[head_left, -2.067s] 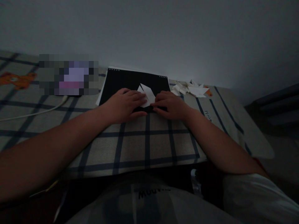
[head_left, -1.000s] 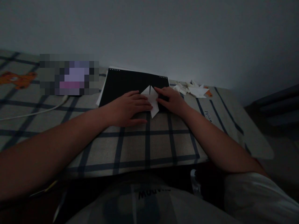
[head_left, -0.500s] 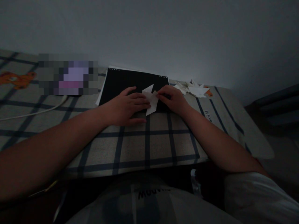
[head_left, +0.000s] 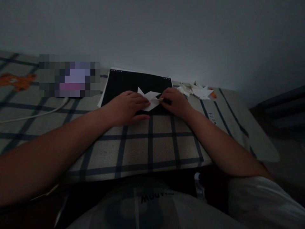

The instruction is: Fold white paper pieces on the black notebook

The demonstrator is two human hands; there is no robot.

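A white folded-paper pinwheel shape (head_left: 152,94) with pointed flaps lies on a black punched cover (head_left: 140,79). My left hand (head_left: 127,108) rests over the paper's left side, fingers lying flat on it and close together. Its thumb is stretched out, apart from the paper, near the cover's front edge. On the other side, my right hand (head_left: 175,100) pinches the right-hand tip of the paper between thumb and forefinger. The fingers hide part of the folds.
Several white folded papers (head_left: 199,90) lie in a pile to the right. At the left is a pixelated device (head_left: 76,78) with a white cable (head_left: 51,112). A checked cloth (head_left: 138,149) covers the table, which stands against a wall (head_left: 152,38).
The folded paper has turned, so its points face other ways. My left hand's fingers have drawn closer together, and its forefinger is no longer raised. My right hand has hardly moved.
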